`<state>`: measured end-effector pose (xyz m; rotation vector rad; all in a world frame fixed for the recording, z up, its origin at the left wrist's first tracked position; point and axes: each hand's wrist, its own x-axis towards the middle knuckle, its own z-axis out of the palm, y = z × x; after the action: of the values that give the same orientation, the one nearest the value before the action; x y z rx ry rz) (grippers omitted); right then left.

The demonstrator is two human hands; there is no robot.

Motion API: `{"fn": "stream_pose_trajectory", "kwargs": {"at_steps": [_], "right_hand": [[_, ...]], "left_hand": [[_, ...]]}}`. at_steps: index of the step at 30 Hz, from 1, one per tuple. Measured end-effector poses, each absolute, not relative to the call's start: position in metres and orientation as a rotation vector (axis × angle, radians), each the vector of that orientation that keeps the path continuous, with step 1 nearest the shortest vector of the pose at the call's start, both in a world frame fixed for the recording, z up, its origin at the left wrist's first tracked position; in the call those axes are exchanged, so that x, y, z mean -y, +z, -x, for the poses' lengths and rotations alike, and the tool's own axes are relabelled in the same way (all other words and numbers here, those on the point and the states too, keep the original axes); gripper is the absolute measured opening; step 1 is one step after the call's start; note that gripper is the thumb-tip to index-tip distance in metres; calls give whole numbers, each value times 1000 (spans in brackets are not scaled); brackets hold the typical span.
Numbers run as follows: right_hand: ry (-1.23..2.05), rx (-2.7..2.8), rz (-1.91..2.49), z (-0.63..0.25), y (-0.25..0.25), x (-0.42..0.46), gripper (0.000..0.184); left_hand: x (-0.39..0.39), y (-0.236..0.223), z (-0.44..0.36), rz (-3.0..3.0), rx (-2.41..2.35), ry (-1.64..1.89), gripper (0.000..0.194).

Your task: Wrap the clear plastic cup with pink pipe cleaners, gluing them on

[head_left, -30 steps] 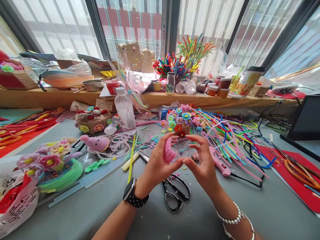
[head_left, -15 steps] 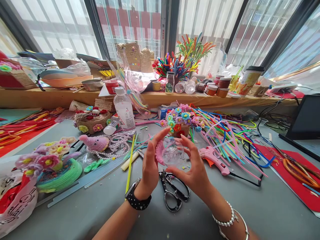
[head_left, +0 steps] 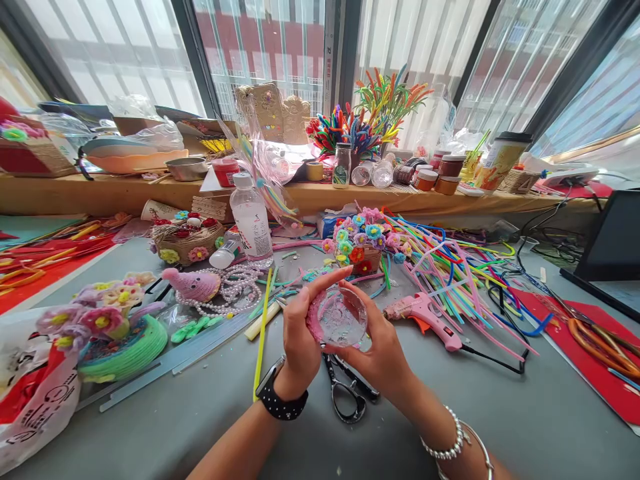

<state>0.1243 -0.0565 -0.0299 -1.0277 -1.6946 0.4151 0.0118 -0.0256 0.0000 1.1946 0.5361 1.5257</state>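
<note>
The left hand [head_left: 301, 337] and the right hand [head_left: 381, 341] are both curled around the clear cup [head_left: 345, 319], which sits between them with its round, see-through face turned up, and the pink fuzzy band [head_left: 314, 321] lies on its side by the left palm. The cup looks smooth and slick, so if the fingers squeeze too hard or let go too much, it could slip down onto the black scissors [head_left: 346, 401] just below the grip, or the band could get pulled crooked. The pink glue gun [head_left: 431, 323] points its tip at the right hand from close beside it, so a sideways bump could burn that hand if the tip is hot.
</note>
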Motion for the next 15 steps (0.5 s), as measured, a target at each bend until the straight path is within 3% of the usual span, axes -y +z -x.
{"fn": "stream_pose_trajectory", "kwargs": {"at_steps": [15], "right_hand": [[445, 1719, 1000, -127, -28, 55, 80]], "left_hand": [[24, 3, -8, -1254, -482, 1464, 47]]}}
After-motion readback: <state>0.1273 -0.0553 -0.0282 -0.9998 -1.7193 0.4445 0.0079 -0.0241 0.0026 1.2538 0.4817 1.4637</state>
